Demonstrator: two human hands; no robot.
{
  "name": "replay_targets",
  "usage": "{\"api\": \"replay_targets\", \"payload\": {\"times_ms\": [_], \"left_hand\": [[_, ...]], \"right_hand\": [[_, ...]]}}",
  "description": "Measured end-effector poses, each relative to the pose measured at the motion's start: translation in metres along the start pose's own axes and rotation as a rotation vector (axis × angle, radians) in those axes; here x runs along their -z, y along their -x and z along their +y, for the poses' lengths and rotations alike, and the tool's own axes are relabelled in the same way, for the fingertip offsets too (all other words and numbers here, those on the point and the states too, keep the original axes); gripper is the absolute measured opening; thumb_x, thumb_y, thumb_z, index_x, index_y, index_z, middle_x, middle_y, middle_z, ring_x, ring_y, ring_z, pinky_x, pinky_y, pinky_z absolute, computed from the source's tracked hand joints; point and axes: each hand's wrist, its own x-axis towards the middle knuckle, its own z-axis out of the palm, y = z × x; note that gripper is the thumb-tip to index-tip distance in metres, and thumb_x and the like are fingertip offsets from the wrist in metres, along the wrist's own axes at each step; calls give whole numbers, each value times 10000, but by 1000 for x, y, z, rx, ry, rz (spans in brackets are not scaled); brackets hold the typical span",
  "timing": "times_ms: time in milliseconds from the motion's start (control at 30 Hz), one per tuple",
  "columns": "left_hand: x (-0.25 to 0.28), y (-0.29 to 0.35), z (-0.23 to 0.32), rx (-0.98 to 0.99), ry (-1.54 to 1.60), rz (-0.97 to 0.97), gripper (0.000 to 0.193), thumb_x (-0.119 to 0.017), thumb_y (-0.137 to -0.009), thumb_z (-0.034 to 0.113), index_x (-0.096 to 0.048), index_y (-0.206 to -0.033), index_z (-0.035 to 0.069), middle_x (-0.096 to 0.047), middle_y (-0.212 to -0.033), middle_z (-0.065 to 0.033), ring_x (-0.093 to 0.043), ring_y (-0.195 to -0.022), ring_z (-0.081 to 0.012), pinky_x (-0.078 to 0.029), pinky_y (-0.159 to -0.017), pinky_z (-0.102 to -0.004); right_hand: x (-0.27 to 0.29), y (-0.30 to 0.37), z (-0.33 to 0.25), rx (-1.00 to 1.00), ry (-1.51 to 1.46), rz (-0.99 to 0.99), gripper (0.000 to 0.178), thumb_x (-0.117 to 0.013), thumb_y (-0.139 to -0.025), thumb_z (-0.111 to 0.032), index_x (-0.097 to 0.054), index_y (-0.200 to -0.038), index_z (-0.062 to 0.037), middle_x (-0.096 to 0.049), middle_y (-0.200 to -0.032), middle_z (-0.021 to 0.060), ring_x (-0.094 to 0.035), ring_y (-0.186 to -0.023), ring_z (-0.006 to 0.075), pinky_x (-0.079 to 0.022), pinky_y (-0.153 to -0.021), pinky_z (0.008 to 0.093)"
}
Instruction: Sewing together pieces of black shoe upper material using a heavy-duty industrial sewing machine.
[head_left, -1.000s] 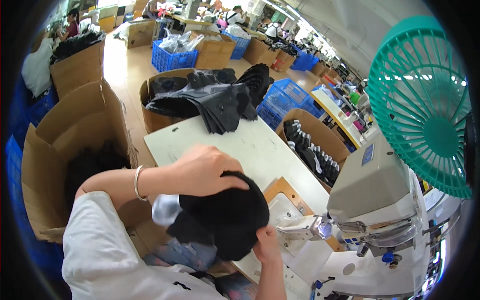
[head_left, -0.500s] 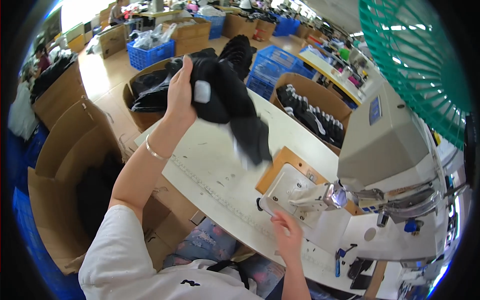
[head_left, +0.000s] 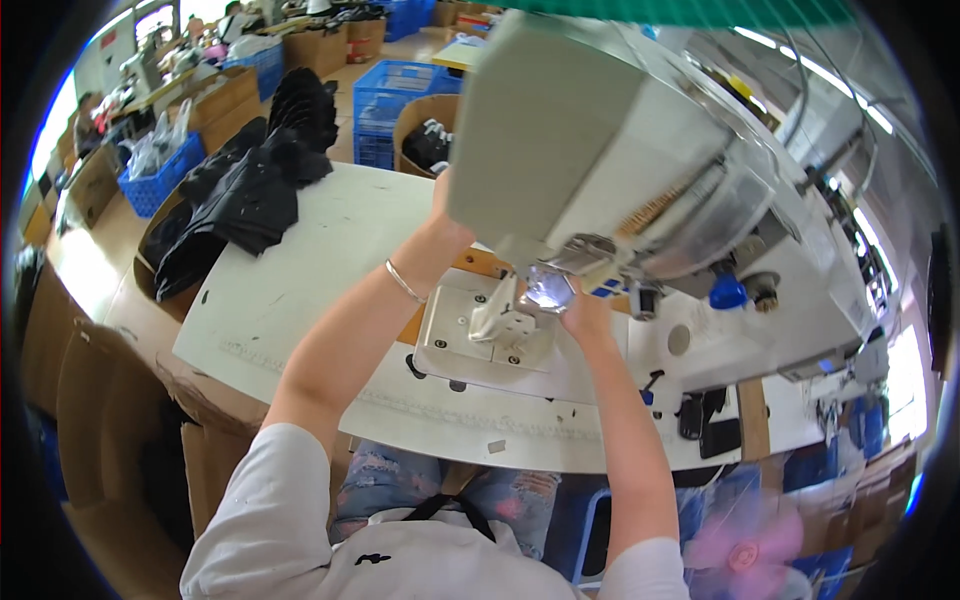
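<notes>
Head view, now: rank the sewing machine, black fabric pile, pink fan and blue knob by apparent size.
Sewing machine, largest, perhaps partly through nearness to the camera
Black fabric pile
Pink fan, blurred
Blue knob, smallest

The left hand (head_left: 449, 212) and right hand (head_left: 588, 310) have both moved partly behind the sewing machine head (head_left: 555, 130).

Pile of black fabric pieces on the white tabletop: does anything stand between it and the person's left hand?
Nothing visible stands between the pile and the left hand, though the grey boxy sewing-machine head hides part of that hand.
</notes>
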Motion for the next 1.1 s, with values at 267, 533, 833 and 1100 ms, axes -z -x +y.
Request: {"api": "replay_targets", "payload": {"times_ms": [267,533,833,1100], "left_hand": [[20,41,-2,-543,-1646,-276,154,-638,-899,184,-705,-978,70,-699,-934,-75,-663,-887,-293,-531,-738,-418],[2,85,-2,-438,-2219,-690,81,-712,-779,113,-716,-850,74,-688,-838,-79,-652,-794,-316,-510,-694,-448],[4,71,3,-426,-1307,-391,130,-709,-789,110,-697,-892,32,-696,-864,-118,-640,-784,-337,-505,-696,-436],[-27,83,25,-648,-1382,-407,175,-734,-766,87,-702,-932,41,-681,-844,-116,-648,-786,-339,-518,-714,-442]], "right_hand": [[6,-19,28,45,243,-139,387,-715,-846,-238,-661,-1159,-16,-691,-1084,217,-645,-1038,410,-485,-933,493],[38,-39,39,98,341,-231,289,-670,-834,-188,-697,-1071,-25,-708,-1011,218,-667,-973,427,-508,-850,492],[60,-20,40,198,401,-239,216,-618,-821,-131,-739,-971,-34,-727,-928,219,-691,-900,445,-534,-756,492],[76,0,-8,-84,122,-266,144,-716,-814,-162,-700,-924,-71,-718,-890,157,-668,-815,379,-507,-718,463]]}}
